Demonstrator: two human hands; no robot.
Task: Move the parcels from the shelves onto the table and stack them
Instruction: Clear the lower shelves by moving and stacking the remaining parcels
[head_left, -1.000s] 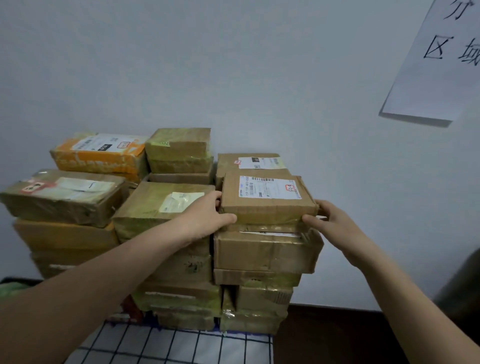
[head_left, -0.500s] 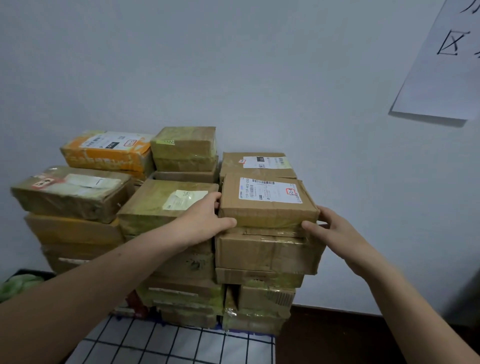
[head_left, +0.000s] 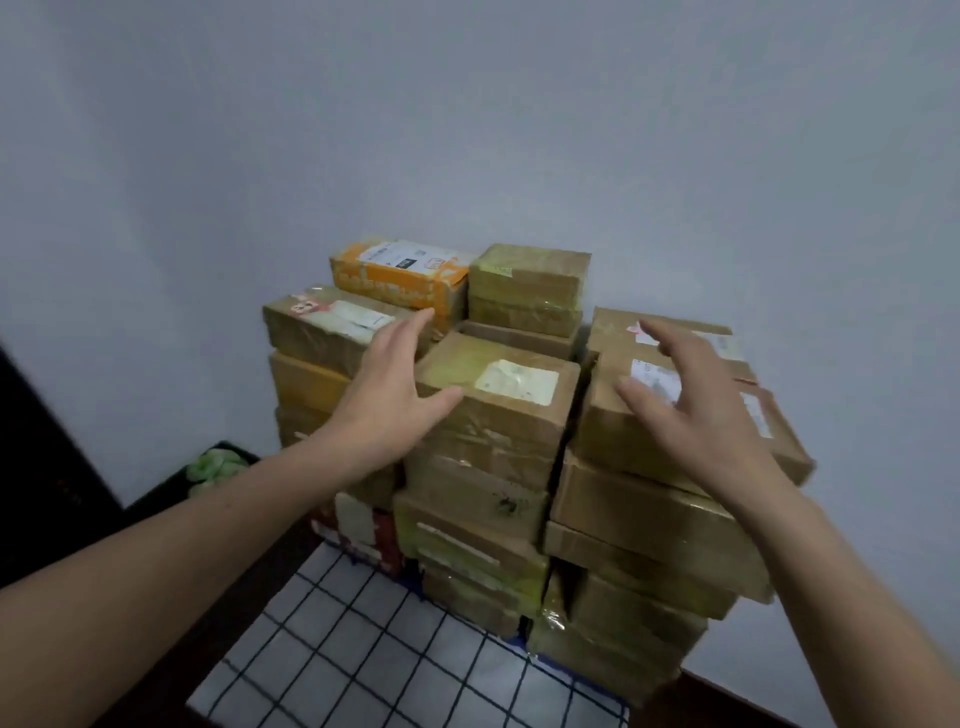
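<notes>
Both hands are up and empty! The left hand (head_left: 395, 384) has its fingers spread flat, thumb over the near-left corner of the square cardboard parcel wrapped in yellow-green tape (head_left: 498, 384), centre of frame; whether it touches, I cannot tell. The right hand (head_left: 691, 415) is splayed wide above the flat brown cardboard parcel with the white label (head_left: 605, 421), right of centre, gripping nothing. That parcel tops the right-hand column of the pile, which stands on the white cloth with the black grid (head_left: 363, 649) at the bottom of the frame.

Now the danger, as I judge it: the brown parcel lies skewed, its right corner hanging past the box below, and the column beneath is stepped and uneven. A careless brush could swing it off the right side. The tape is glossy, wrinkled and slick-looking, so boxes may slide on it. The cardboard looks soft, with dented corners, and the tiers do not sit flat. Upper centre, the orange printed carton (head_left: 400, 275) perches high at the back.
</notes>
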